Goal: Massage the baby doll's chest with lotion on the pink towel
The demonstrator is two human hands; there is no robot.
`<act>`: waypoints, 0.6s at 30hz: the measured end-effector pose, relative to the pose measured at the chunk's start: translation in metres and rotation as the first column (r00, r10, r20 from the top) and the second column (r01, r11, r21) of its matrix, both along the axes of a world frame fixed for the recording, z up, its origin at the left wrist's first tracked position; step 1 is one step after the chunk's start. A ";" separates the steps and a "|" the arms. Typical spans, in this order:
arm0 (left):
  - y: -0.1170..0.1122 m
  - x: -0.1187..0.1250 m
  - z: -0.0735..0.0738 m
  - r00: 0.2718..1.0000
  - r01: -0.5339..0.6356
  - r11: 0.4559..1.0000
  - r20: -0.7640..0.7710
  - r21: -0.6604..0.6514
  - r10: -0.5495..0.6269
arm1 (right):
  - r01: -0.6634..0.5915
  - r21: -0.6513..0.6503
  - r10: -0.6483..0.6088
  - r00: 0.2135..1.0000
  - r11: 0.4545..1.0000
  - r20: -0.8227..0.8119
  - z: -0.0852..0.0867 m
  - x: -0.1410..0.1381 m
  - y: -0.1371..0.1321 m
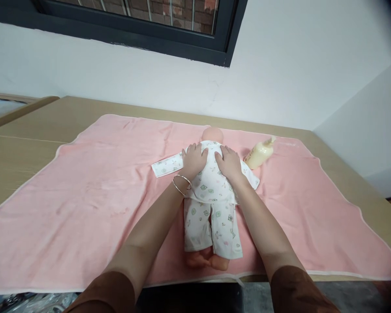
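A baby doll (pixel 212 134) lies stretched out on a pink blanket (pixel 111 191), its head toward the wall and its bare feet toward me. It wears a white printed top (pixel 210 182) and matching trousers (pixel 223 230). My left hand (pixel 194 160) rests flat on the upper left of the top, fingers extended. On the upper right, my right hand (pixel 228 163) lies the same way with its fingers spread. Neither hand grips anything. One sleeve stretches out to the left; the other slants down to the right. No face shows on the doll's head.
A pale yellow pump bottle (pixel 260 154) lies tilted on the blanket, right of the doll. The wooden table (pixel 29 161) shows around the blanket's edges. Behind it stand a white wall and a dark window frame (pixel 182 45). Clear plastic (pixel 48 303) sits below the front left edge.
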State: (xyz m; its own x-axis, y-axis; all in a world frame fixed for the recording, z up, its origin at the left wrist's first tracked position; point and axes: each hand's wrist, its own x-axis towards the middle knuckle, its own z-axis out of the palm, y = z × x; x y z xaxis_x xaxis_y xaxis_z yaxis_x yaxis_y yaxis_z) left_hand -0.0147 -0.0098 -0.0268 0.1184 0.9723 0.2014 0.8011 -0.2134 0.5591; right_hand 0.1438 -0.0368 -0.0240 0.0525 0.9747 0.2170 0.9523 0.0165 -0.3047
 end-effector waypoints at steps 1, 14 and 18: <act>-0.001 0.002 -0.001 1.000 -0.010 1.000 -0.002 0.005 0.010 | 0.001 -0.003 -0.001 1.000 1.000 0.001 0.000 0.000 0.000; -0.039 -0.005 0.055 0.917 0.203 0.957 -0.303 -0.208 -0.261 | -0.108 -0.246 0.149 0.977 0.963 0.154 0.047 -0.009 -0.035; -0.045 -0.002 0.061 0.902 0.277 0.940 -0.284 -0.198 -0.326 | -0.177 -0.259 0.226 0.959 0.949 0.172 0.052 -0.017 -0.044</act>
State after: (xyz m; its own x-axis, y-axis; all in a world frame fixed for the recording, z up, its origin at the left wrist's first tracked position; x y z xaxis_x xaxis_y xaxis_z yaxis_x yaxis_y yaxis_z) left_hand -0.0170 -0.0548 0.0345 0.4434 0.8955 -0.0375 0.8487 -0.4060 0.3390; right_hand 0.1268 -0.0805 0.0277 -0.1703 0.9847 -0.0376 0.9778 0.1641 -0.1302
